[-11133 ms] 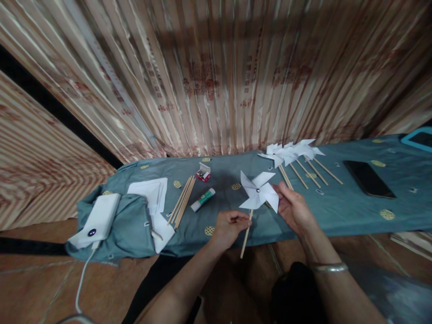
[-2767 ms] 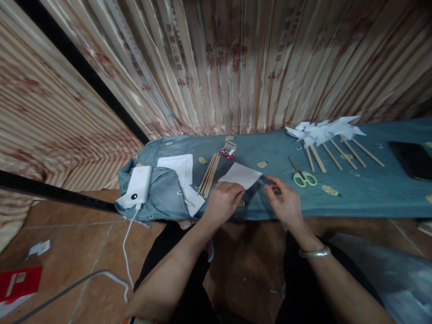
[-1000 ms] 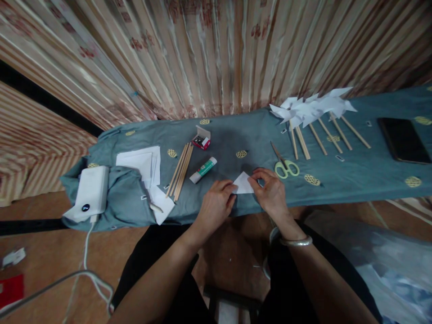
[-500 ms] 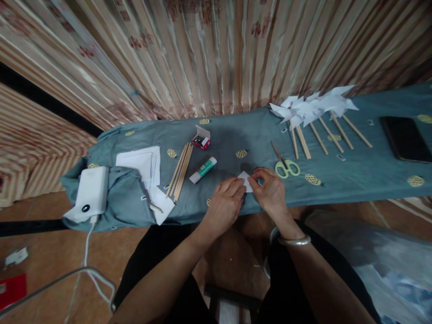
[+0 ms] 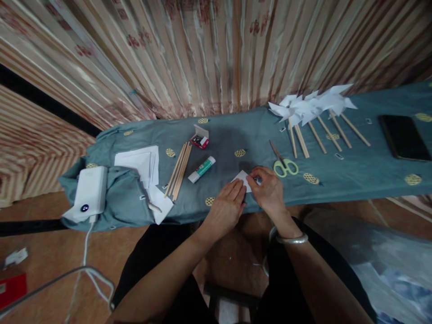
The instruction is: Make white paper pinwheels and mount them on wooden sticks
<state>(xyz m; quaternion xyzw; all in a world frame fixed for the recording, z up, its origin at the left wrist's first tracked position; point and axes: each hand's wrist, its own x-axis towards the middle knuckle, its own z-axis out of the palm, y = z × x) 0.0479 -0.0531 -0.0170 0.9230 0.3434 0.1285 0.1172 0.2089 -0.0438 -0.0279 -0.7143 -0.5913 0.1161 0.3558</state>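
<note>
A small folded piece of white paper [image 5: 243, 179] lies on the blue-grey cloth [image 5: 354, 171] at the near edge of the low table. My left hand [image 5: 227, 208] presses on its left part with fingers laid flat together. My right hand [image 5: 267, 190] is curled over its right part, fingertips pinching the paper. Most of the paper is hidden under both hands. Yellow-handled scissors [image 5: 283, 163] lie just right of my right hand. A glue stick [image 5: 201, 169] lies to the left.
Several finished white paper pinwheels on wooden sticks [image 5: 312, 108] lie at the back right, a dark phone [image 5: 403, 137] beyond them. Loose wooden sticks [image 5: 178, 170], a small red box [image 5: 200, 137], white paper sheets [image 5: 140, 162] and a white power bank [image 5: 88, 193] lie to the left.
The paper has been folded smaller since a second ago. My left hand has slid right over it and both hands have closed in together.
</note>
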